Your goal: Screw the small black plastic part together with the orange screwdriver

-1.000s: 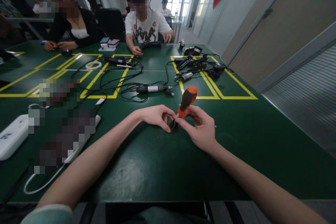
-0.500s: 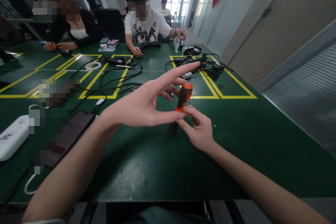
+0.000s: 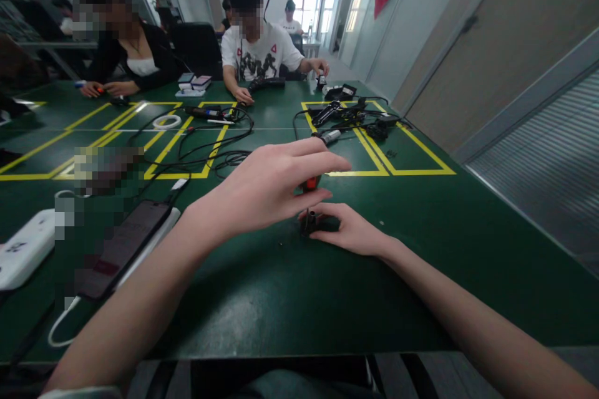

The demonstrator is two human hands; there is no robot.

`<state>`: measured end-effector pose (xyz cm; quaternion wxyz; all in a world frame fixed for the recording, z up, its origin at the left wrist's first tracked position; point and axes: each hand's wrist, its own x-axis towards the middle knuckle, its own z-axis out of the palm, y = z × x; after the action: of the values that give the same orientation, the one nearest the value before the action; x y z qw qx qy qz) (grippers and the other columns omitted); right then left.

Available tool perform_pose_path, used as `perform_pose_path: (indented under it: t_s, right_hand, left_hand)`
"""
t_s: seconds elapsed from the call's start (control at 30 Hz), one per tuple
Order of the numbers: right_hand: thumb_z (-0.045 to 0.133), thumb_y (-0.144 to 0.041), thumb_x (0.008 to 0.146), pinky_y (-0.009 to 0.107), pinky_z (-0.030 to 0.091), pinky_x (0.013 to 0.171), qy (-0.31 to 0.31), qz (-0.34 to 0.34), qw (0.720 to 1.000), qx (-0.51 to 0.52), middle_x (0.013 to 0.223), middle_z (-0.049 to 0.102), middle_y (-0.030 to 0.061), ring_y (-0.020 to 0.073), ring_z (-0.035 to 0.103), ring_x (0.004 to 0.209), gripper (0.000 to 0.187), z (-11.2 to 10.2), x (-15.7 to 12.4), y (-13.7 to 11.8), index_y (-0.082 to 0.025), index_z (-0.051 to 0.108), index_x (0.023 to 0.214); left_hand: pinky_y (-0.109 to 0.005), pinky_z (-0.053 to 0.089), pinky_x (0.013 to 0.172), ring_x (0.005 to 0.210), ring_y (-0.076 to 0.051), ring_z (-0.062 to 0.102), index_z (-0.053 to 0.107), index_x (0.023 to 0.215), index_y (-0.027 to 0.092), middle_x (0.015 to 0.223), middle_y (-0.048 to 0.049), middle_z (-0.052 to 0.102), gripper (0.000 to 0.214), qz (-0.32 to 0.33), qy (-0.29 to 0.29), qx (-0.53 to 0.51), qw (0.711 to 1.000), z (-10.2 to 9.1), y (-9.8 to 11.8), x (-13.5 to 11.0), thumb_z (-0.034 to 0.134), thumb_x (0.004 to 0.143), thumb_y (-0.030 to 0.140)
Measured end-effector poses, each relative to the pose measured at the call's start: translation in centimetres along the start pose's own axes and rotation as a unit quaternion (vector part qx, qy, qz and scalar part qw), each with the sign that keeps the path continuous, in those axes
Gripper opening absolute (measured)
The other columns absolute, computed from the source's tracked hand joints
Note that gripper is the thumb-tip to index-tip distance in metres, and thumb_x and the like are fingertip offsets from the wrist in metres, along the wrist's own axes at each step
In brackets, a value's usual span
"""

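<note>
My left hand point(image 3: 266, 187) hovers over the middle of the green table point(image 3: 281, 299), thumb and fingers closed round the orange handle of a screwdriver point(image 3: 310, 184). The hand hides most of the handle. The dark shaft stands upright on a small black part point(image 3: 309, 222) on the table. My right hand point(image 3: 349, 232) lies low on the table just right of it, fingertips pressed against the black part.
A dark phone point(image 3: 124, 246) on a white block and a white power strip point(image 3: 23, 249) lie at the left. Cables and tools point(image 3: 349, 113) spread across the yellow-taped areas further back. Two people sit at the far side, hands on the table.
My left hand rose from the black part and closed over the screwdriver handle. My right hand let go of the handle and dropped to the table beside the black part.
</note>
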<state>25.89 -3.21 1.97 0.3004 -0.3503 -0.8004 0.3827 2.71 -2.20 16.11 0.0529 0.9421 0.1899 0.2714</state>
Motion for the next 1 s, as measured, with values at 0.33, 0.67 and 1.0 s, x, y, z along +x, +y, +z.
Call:
perform_pose_path:
  t_s: [0.33,0.67,1.0]
  right_hand:
    - [0.079,-0.031,0.091,0.041,0.063,0.089,0.072,-0.075,0.989,-0.106,0.114,0.078,0.0117,0.0249,0.075,0.1,0.031,2.2,0.8,1.2,-0.019,0.07,0.118]
    - [0.062,-0.028,0.101,0.042,0.062,0.085,0.029,-0.166,0.96,-0.224,0.107,0.077,0.0143,0.0261,0.073,0.097,0.022,1.0,0.8,1.0,-0.015,0.064,0.119]
    - [0.058,-0.031,0.104,0.04,0.061,0.083,0.018,-0.177,0.95,-0.258,0.104,0.077,0.013,0.0256,0.073,0.096,0.024,0.8,0.9,0.9,-0.016,0.064,0.122]
  left_hand:
    - [-0.027,0.033,0.057,0.061,-0.017,0.062,0.07,0.077,0.019,0.063,-0.0014,0.064,0.034,-0.026,0.009,0.22,0.975,-0.1,-1.8,1.5,0.063,0.094,0.048]
    - [-0.03,0.046,0.068,0.081,-0.017,0.066,0.074,0.11,0.019,0.124,-0.0097,0.067,0.031,-0.049,-0.078,0.122,0.988,-1.5,-1.2,0.9,0.056,0.086,0.018]
    - [-0.027,0.041,0.064,0.075,-0.016,0.065,0.072,0.094,0.018,0.088,-0.0029,0.073,0.017,0.001,-0.046,0.082,0.996,-0.2,-1.1,1.5,0.057,0.098,0.024]
